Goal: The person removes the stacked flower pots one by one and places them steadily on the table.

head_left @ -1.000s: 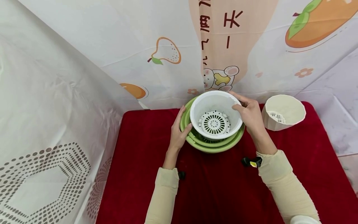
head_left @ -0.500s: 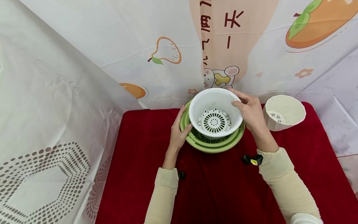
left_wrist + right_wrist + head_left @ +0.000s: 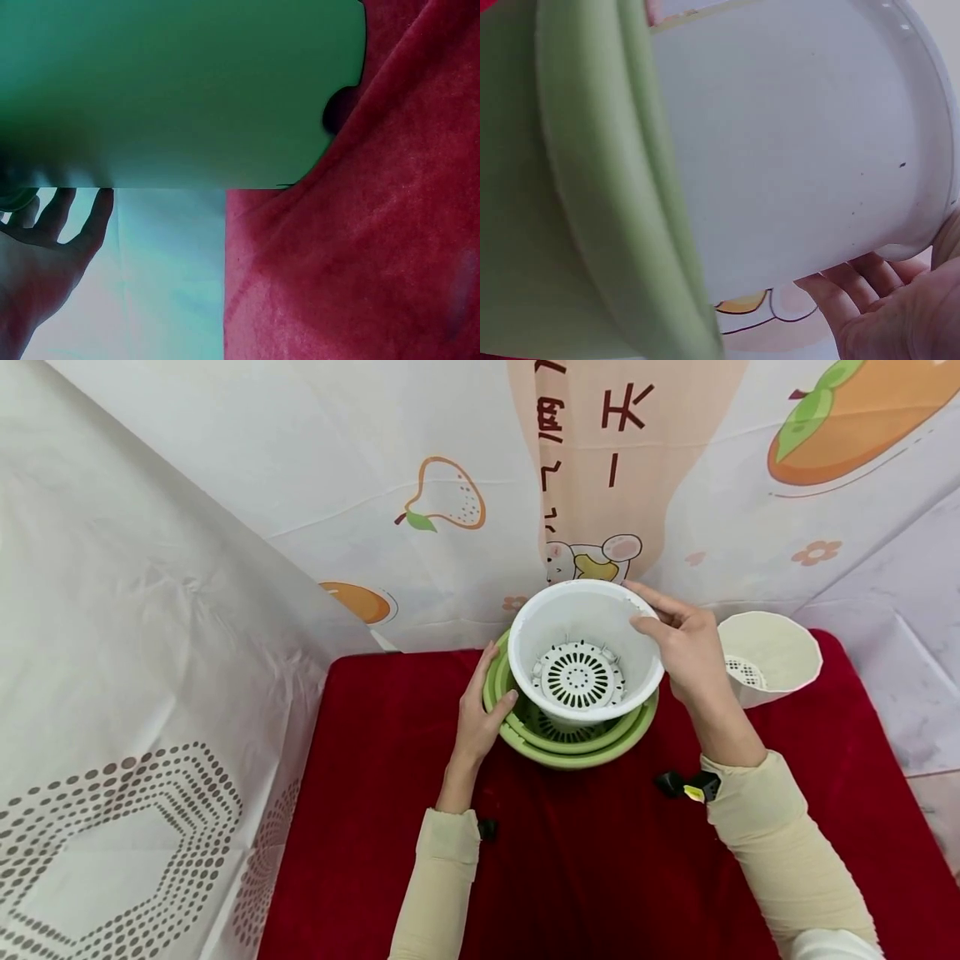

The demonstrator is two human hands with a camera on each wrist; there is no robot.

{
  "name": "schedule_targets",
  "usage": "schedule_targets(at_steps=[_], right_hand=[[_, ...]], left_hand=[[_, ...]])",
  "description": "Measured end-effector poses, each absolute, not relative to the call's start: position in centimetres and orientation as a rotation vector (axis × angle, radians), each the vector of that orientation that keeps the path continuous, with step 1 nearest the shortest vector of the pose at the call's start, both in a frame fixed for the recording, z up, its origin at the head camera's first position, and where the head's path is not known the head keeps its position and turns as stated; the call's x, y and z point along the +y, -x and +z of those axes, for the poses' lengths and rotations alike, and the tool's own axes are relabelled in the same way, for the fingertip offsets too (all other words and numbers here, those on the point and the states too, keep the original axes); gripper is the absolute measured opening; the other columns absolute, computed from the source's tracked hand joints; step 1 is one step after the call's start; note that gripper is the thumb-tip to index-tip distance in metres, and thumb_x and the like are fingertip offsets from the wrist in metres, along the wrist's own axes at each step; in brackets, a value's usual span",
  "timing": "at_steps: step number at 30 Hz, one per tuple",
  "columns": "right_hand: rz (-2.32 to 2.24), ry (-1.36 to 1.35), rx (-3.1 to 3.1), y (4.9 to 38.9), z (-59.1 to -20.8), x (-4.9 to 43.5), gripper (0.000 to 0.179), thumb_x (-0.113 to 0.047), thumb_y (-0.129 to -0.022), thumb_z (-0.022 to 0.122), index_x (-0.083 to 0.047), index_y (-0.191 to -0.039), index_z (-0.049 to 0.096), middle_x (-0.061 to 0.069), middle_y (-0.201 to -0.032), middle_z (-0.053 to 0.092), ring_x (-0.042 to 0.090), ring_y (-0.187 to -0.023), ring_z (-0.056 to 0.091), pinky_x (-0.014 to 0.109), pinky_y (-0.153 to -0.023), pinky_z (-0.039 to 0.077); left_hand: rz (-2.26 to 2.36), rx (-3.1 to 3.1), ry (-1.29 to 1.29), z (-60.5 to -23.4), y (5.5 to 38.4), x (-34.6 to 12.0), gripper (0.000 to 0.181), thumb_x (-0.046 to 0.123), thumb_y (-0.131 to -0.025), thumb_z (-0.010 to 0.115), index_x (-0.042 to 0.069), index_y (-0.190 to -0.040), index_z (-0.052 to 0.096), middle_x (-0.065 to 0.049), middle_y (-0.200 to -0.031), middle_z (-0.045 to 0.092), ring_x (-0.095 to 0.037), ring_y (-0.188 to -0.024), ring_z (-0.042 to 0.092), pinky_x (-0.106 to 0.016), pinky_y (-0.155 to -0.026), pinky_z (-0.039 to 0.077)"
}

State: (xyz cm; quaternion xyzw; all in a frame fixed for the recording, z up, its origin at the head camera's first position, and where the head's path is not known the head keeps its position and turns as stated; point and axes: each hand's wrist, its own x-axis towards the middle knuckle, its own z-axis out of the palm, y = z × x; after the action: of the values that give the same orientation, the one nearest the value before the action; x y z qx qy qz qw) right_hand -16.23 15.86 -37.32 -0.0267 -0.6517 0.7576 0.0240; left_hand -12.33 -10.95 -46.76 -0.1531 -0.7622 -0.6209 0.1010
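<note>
Two nested green flower pots [image 3: 570,762] stand on the table. A white flower pot [image 3: 579,675] with a slotted bottom is partly raised out of them, its lower part still inside the green rims. My right hand [image 3: 692,652] grips the white pot's rim at the right, thumb inside and fingers along the outer wall. At the left, my left hand [image 3: 478,714] holds the green pots, with its thumb over the rim and fingers against the outside. The left wrist view shows the green wall [image 3: 180,97] close up. In the right wrist view, the white wall [image 3: 795,142] rises from the green rims.
A cream faceted pot [image 3: 776,652] with a perforated bottom stands at the back right, partly behind my right hand. Red cloth [image 3: 375,777] covers the table. Printed white curtain [image 3: 450,560] hangs right behind the pots.
My right hand has lifted the white pot higher out of the green pots and slightly to the right. My left hand has stayed on the green pots.
</note>
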Motion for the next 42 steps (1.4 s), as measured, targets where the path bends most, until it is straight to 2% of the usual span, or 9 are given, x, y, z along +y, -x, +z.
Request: schedule_targets(at_steps=[5, 13, 22, 27, 36, 42], right_hand=[[2.348, 0.054, -1.984, 16.0, -36.4, 16.5, 0.039, 0.001, -0.09, 0.066, -0.001, -0.129, 0.065, 0.004, -0.122, 0.069, 0.012, -0.093, 0.071, 0.025, -0.071, 0.057], [2.399, 0.011, -1.878, 15.9, -35.1, 17.1, 0.036, 0.002, -0.089, 0.068, -0.001, -0.125, 0.068, 0.003, -0.117, 0.071, 0.012, -0.093, 0.071, 0.024, -0.072, 0.057], [2.489, 0.0, -1.791, 15.4, -34.0, 17.7, 0.037, 0.001, -0.09, 0.068, -0.001, -0.127, 0.067, 0.005, -0.115, 0.072, 0.015, -0.093, 0.072, 0.028, -0.072, 0.058], [2.537, 0.035, -1.742, 14.9, -33.4, 18.3, 0.039, 0.0, -0.09, 0.07, -0.002, -0.128, 0.066, 0.007, -0.113, 0.073, 0.018, -0.092, 0.072, 0.034, -0.068, 0.058], [2.492, 0.094, -1.756, 14.0, -32.8, 20.3, 0.039, -0.002, -0.088, 0.073, -0.004, -0.126, 0.069, 0.003, -0.113, 0.073, 0.014, -0.089, 0.072, 0.028, -0.067, 0.057], [2.542, 0.091, -1.697, 13.7, -32.7, 21.7, 0.039, 0.002, -0.088, 0.072, -0.002, -0.127, 0.068, 0.007, -0.108, 0.074, 0.017, -0.086, 0.074, 0.031, -0.063, 0.058]], left_hand=[[-1.857, -2.275, 0.432, -46.7, 12.3, -10.9, 0.067, 0.001, -0.091, 0.063, -0.004, -0.151, 0.034, -0.016, -0.16, 0.028, -0.026, -0.146, 0.03, -0.039, -0.113, 0.035], [-1.826, -2.258, 0.45, -46.5, 12.2, -10.6, 0.066, -0.007, -0.089, 0.061, -0.007, -0.15, 0.035, -0.021, -0.159, 0.028, -0.03, -0.144, 0.034, -0.04, -0.109, 0.039], [-1.855, -2.239, 0.458, -46.7, 12.2, -10.7, 0.066, -0.007, -0.089, 0.061, -0.008, -0.149, 0.035, -0.017, -0.159, 0.029, -0.031, -0.145, 0.032, -0.041, -0.109, 0.039], [-1.842, -2.251, 0.451, -46.6, 12.2, -10.7, 0.066, -0.004, -0.09, 0.061, -0.007, -0.15, 0.035, -0.016, -0.159, 0.029, -0.03, -0.145, 0.031, -0.042, -0.11, 0.038], [-1.834, -2.271, 0.444, -46.8, 12.3, -10.8, 0.066, 0.001, -0.091, 0.062, -0.006, -0.151, 0.033, -0.015, -0.159, 0.028, -0.031, -0.146, 0.029, -0.044, -0.113, 0.034], [-1.836, -2.272, 0.438, -46.8, 12.2, -10.7, 0.066, 0.002, -0.092, 0.061, -0.005, -0.151, 0.033, -0.014, -0.16, 0.028, -0.03, -0.147, 0.029, -0.048, -0.114, 0.031]])
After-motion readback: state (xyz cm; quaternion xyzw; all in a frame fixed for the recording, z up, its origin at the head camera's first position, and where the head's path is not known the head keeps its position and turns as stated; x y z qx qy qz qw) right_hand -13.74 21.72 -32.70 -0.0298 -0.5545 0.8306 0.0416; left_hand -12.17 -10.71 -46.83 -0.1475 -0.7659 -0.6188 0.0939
